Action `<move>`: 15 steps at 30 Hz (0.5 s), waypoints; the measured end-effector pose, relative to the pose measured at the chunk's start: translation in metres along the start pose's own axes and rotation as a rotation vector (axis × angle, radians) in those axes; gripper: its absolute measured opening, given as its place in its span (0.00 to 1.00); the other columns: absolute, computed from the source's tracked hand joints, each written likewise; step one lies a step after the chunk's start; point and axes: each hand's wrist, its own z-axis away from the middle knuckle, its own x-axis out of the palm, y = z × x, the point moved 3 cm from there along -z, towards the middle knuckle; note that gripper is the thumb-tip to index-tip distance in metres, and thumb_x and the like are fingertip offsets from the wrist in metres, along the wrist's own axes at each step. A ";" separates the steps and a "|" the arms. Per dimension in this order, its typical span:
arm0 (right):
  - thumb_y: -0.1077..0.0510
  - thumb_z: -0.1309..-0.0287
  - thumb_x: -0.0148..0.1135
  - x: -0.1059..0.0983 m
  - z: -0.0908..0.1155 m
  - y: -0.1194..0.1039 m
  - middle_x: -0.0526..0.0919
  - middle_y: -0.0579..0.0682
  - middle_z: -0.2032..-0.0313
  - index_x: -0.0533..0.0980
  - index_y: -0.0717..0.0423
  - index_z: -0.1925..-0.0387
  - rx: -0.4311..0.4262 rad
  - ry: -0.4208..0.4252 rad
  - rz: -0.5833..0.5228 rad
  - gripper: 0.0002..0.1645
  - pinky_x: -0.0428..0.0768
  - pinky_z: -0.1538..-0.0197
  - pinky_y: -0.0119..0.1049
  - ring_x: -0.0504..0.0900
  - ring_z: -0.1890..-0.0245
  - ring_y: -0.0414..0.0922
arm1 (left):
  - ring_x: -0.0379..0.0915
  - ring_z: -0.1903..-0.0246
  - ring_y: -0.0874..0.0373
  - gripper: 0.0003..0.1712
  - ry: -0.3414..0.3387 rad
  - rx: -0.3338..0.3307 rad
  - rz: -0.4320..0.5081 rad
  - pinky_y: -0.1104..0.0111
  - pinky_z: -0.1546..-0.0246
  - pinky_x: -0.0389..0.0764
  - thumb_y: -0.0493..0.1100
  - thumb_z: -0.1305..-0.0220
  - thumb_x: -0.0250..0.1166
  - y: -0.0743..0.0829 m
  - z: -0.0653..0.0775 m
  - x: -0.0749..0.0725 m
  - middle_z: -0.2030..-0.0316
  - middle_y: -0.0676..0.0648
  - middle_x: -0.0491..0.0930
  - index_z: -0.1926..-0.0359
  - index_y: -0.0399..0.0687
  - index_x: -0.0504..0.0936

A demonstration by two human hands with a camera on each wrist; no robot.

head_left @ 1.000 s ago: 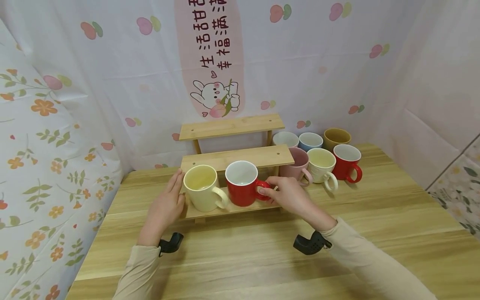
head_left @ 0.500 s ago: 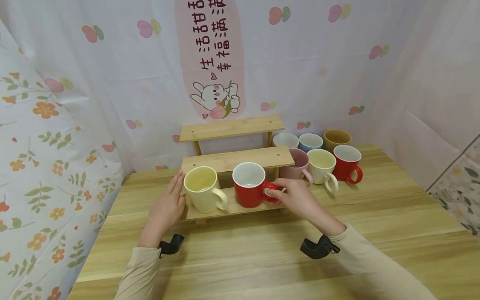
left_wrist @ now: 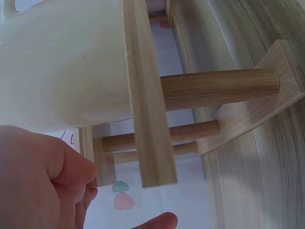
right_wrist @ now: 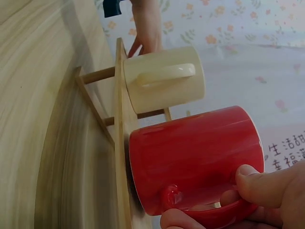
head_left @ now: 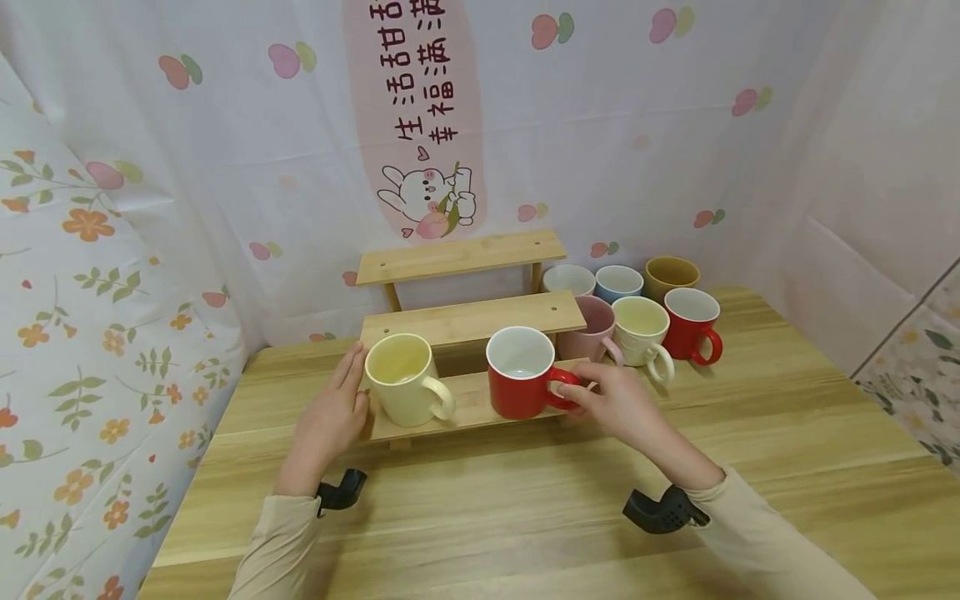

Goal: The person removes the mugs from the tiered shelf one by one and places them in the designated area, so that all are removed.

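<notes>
My right hand (head_left: 618, 404) pinches the handle of a red mug (head_left: 519, 387) with a white inside. This mug stands at the right part of the lowest tier (head_left: 474, 400) of a wooden three-tier rack. In the right wrist view, my thumb lies on the top of the handle and fingers curl through it. A pale yellow mug (head_left: 402, 392) sits on the same tier to the left, its handle turned right. Beside that mug, my left hand (head_left: 330, 417) rests at the rack's left end with its fingers straight. In the left wrist view, its fingertips touch a tier's edge.
Right of the rack, several mugs stand in two rows on the wooden table (head_left: 480, 508): a pink mug (head_left: 585, 342), a cream mug (head_left: 637, 329), another red mug (head_left: 686, 333), and a mustard mug (head_left: 660, 287) behind. The rack's middle tier (head_left: 472, 319) and top tier (head_left: 457, 254) rise behind.
The red mug has slid to the right along the lowest tier with my right hand on its handle, widening the gap to the yellow mug. My left hand has stayed in place.
</notes>
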 end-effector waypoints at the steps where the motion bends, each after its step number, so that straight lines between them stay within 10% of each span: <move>1: 0.55 0.44 0.66 -0.002 0.002 0.000 0.85 0.53 0.66 0.82 0.59 0.63 0.012 0.006 -0.001 0.11 0.81 0.63 0.32 0.83 0.67 0.47 | 0.64 0.37 0.36 0.34 0.000 0.001 0.002 0.42 0.45 0.71 0.42 0.29 0.43 0.000 0.000 0.000 0.25 0.45 0.44 0.25 0.42 0.47; 15: 0.58 0.40 0.62 -0.030 0.029 0.015 0.85 0.62 0.60 0.77 0.66 0.49 0.144 -0.024 -0.124 0.20 0.85 0.66 0.36 0.87 0.71 0.48 | 0.63 0.37 0.36 0.34 -0.009 0.011 0.015 0.43 0.46 0.71 0.41 0.29 0.42 0.001 0.001 -0.001 0.25 0.44 0.43 0.25 0.41 0.46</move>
